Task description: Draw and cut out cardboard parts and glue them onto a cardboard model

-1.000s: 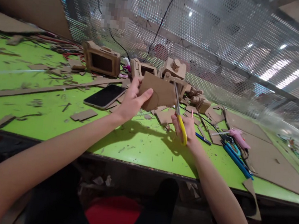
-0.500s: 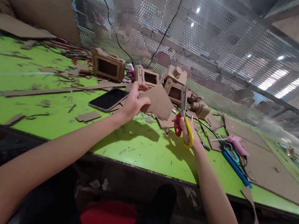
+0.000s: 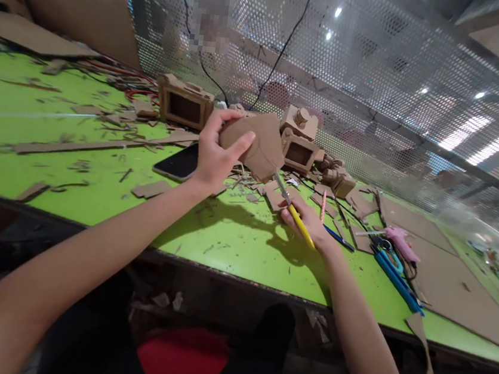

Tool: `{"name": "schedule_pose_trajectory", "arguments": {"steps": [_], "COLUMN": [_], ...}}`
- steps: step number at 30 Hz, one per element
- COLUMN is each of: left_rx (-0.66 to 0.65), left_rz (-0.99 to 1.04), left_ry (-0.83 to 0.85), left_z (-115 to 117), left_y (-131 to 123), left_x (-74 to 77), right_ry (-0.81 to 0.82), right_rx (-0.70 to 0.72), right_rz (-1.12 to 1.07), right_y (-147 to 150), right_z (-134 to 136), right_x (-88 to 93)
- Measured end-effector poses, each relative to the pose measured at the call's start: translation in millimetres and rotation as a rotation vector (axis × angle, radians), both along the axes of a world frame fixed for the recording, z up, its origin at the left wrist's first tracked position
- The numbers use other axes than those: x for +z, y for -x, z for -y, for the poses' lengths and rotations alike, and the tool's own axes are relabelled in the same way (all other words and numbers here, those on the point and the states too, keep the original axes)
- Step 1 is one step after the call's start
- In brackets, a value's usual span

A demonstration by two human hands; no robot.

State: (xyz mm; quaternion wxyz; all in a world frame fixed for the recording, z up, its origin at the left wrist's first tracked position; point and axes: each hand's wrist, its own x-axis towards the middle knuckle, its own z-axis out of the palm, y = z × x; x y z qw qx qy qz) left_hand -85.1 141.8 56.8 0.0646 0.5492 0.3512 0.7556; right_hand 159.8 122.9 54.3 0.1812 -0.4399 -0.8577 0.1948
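Note:
My left hand (image 3: pixel 218 147) grips a flat piece of cardboard (image 3: pixel 258 143), thumb across its near face and fingers behind. A curved line runs over that face. In my right hand (image 3: pixel 306 217) is a pair of scissors (image 3: pixel 298 221) with a yellow handle; the blades point up and left, and their tips meet the cardboard's lower right edge. Whether the blades are around the edge or only against it, I cannot tell. Beneath my left hand a dark-screened phone (image 3: pixel 178 162) lies on the green table (image 3: pixel 225 244), partly covered by the hand.
Cardboard camera models (image 3: pixel 184 104) stand along the back by a perforated metal screen (image 3: pixel 357 67). Cardboard scraps (image 3: pixel 150 189) litter the table. At right lie a pink glue gun (image 3: pixel 400 243), a blue cutter (image 3: pixel 398 283) and a large cardboard sheet (image 3: pixel 455 282).
The cardboard has risen slightly and been turned in my left hand. My right hand has swung the scissors from upright to slanting left, bringing their tips to the cardboard's edge.

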Motion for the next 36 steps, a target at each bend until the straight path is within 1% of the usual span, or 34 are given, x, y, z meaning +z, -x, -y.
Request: {"name": "schedule_pose_trajectory", "arguments": {"steps": [2,6,12,22,28,31,36], "left_rx": [0.025,-0.019,-0.092,-0.082,-0.168,-0.181,-0.127], "left_rz": [-0.027,-0.054,0.002,-0.086,-0.084,-0.120,-0.243], "left_ry": [-0.015,-0.008,0.033,-0.003,0.079,0.063,0.026], "left_z": [2,5,5,2,5,2,-3], "left_y": [-2,-5,-5,3,9,11,15], "left_x": [0.8,2.1,2.7,8.4,15.4,14.6,10.0], "right_ry": [0.017,0.067,0.139,0.141,0.129,0.122,0.057], "right_rx": [0.007,0.078,0.133,0.152,0.130,0.134,0.137], "right_rz": [-0.013,-0.111,-0.194,-0.132,-0.097,-0.074,-0.034], "right_y": [0,-4,-6,-3,-4,-4,-4], "right_z": [0,-3,-1,4,3,4,1], "right_x": [-0.1,-2.9,-3.4,6.0,5.7,5.0,2.2]}}
